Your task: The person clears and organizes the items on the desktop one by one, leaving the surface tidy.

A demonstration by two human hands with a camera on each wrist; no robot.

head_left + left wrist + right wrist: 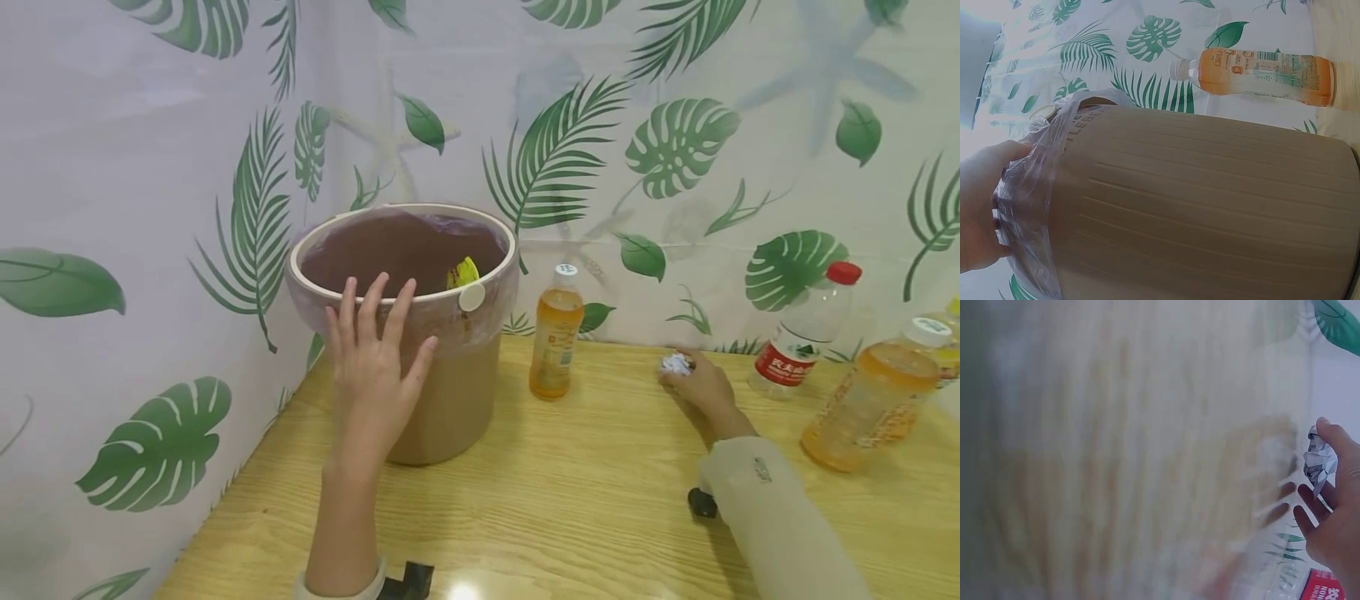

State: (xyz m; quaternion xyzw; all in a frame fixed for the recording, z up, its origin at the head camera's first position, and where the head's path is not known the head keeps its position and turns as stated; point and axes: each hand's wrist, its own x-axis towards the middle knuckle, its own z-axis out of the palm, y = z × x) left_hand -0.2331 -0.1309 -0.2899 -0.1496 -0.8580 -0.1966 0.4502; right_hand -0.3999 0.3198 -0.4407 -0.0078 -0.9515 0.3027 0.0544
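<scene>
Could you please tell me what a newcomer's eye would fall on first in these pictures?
Probably the large brown bin standing on the left part of the wooden table, its rim wrapped in a clear bag that the left hand touches. Next, perhaps, the right hand, which holds crumpled paper between a slim orange-drink bottle and a red-capped bottle, before the leaf-printed backdrop.

Glare on tabletop [570, 492]; right wrist view partly blurred
</scene>
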